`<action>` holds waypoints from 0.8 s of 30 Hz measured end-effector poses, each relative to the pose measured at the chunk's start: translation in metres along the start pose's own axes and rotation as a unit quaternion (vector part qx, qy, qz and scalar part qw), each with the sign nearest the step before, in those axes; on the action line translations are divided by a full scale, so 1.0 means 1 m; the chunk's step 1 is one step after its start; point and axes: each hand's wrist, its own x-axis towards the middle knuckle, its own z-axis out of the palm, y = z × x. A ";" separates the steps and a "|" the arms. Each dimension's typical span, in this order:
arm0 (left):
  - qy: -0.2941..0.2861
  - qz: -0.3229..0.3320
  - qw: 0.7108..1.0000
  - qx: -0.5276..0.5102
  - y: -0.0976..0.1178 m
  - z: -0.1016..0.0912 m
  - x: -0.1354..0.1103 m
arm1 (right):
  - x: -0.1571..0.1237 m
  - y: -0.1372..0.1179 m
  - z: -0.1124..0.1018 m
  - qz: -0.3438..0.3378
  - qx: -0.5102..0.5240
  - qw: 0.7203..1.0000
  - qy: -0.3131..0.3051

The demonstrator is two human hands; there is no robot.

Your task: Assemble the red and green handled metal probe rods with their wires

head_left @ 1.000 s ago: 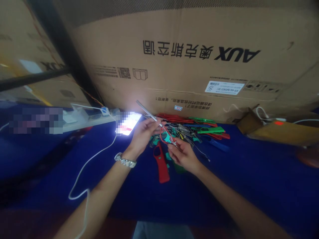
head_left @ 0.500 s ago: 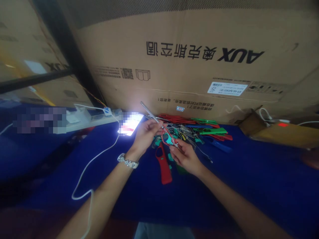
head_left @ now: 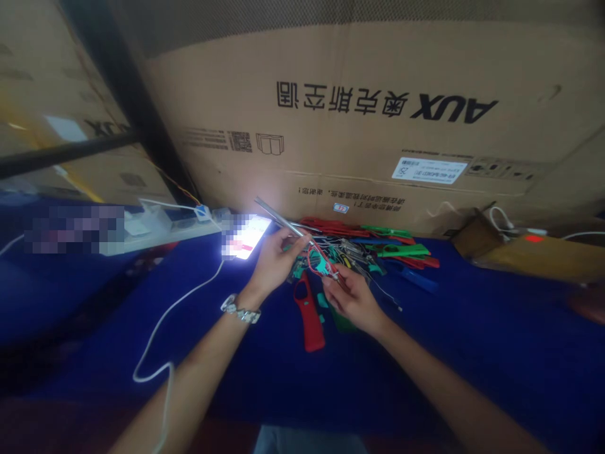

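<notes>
My left hand pinches a slim metal tube, which slants up and to the left. My right hand is closed around the lower end of a lighter's inner assembly, with a teal plastic piece and a looped red wire. The wire runs up toward the tube; where they meet is partly hidden by my fingers. Below the hands a red lighter handle shell lies on the blue cloth. Behind them spreads a pile of loose lighter parts, with wires, metal rods and teal pieces.
Red and green shells lie at the back of the pile, a blue shell at its right. A lit phone and a white power strip are to the left. A large cardboard box stands behind; a smaller carton sits right.
The metal tube has tipped lower and to the left, with my left hand turning slightly. The red wire loop shows more openly between the hands. My right hand has hardly moved.
</notes>
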 end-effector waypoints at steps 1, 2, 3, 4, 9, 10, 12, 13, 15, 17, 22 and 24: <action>0.000 -0.011 1.000 -0.016 0.001 0.001 0.000 | 0.000 0.000 0.000 0.001 0.001 1.000 -0.001; 0.001 -0.021 0.999 -0.026 0.001 0.001 0.000 | 0.000 0.000 0.000 0.001 0.002 1.000 -0.003; 0.003 -0.032 0.999 -0.032 0.002 0.001 0.000 | 0.000 0.000 0.000 0.001 0.001 1.000 -0.005; 0.003 -0.042 0.998 -0.036 0.003 0.000 0.000 | -0.001 0.000 0.000 0.001 -0.001 1.000 -0.008; -0.007 -0.070 0.996 -0.060 0.005 -0.006 0.002 | -0.003 0.003 0.000 0.004 -0.007 1.000 -0.020; -0.009 -0.073 0.995 -0.065 0.005 -0.007 0.002 | -0.003 0.003 -0.001 0.004 -0.007 1.000 -0.020; -0.015 -0.080 0.994 -0.076 0.004 -0.009 0.002 | -0.004 0.003 -0.001 0.003 -0.006 1.000 -0.022; -0.020 -0.085 0.993 -0.084 0.003 -0.009 0.001 | -0.004 0.003 -0.001 0.003 -0.005 1.000 -0.025; -0.028 -0.093 0.990 -0.101 0.003 -0.010 0.001 | -0.004 0.001 -0.002 0.006 -0.004 1.000 -0.030; -0.031 -0.096 0.989 -0.108 0.002 -0.008 0.001 | -0.004 -0.001 -0.002 0.010 -0.003 0.999 -0.030; 0.026 -0.046 0.996 -0.077 0.002 0.000 0.000 | -0.003 -0.005 -0.002 0.012 0.004 1.000 -0.024; 0.073 -0.011 0.994 -0.081 0.001 0.004 -0.001 | -0.003 -0.005 -0.001 0.012 0.003 1.000 -0.021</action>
